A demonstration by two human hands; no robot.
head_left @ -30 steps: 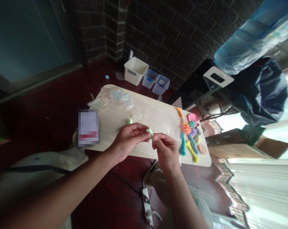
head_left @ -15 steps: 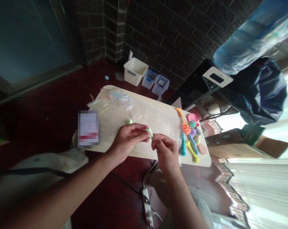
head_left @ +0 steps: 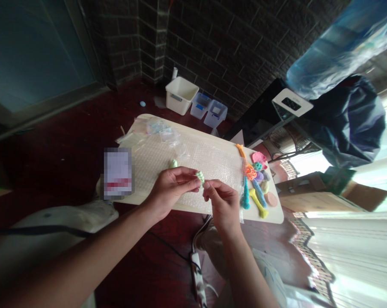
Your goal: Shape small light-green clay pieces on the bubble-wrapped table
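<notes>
Turned green piece (head_left: 200, 175), partly hidden, pinched by left fingers (head_left: 197, 178); right fingers (head_left: 206, 185), hold unclear.

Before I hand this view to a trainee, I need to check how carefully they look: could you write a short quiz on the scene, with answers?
1. Which does the left hand pinch?
a) a flat pink piece
b) a small, bumpy, pale-green piece
c) a long orange piece
2. True or false: the yellow bone-shaped piece lies on the pale rectangular table.
3. Fill in: on the dark red floor, beside the cream plastic basket, stand ___ see-through plastic tubs.

Key: 1 b; 2 true; 3 two.
</notes>
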